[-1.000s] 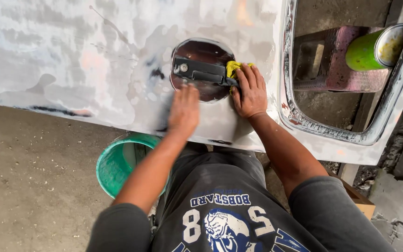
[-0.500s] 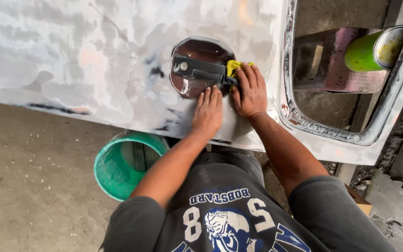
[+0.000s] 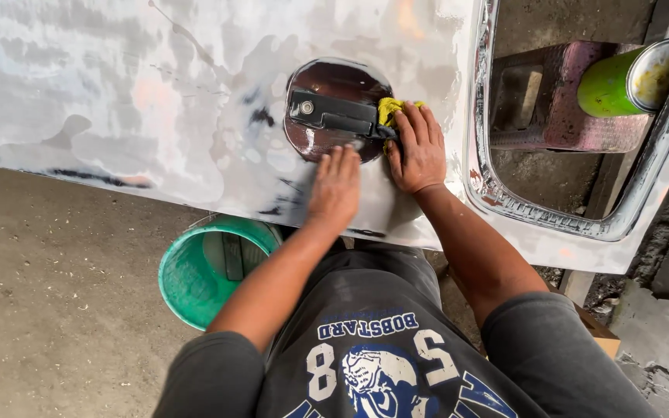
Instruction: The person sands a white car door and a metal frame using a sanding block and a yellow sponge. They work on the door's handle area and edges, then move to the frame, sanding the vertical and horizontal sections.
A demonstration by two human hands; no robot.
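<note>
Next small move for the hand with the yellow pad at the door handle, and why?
Probably slide the right hand and its yellow pad leftward into the handle recess. The pad sits bunched at the right end of the black door handle, the recess looks dark against the pale sanded door panel, and the left hand lies flat just below it.

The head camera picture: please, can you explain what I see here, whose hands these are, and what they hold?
The camera sits on a person's head and looks down, so both arms belong to that person. In front is a pale, sanded car door with a dark round recess and a black handle. The left hand lies flat on the door just below the recess. The right hand presses a yellow cloth against the handle's end. Below, on the floor, stands a green bucket. Through the window opening shows a green can.
</note>
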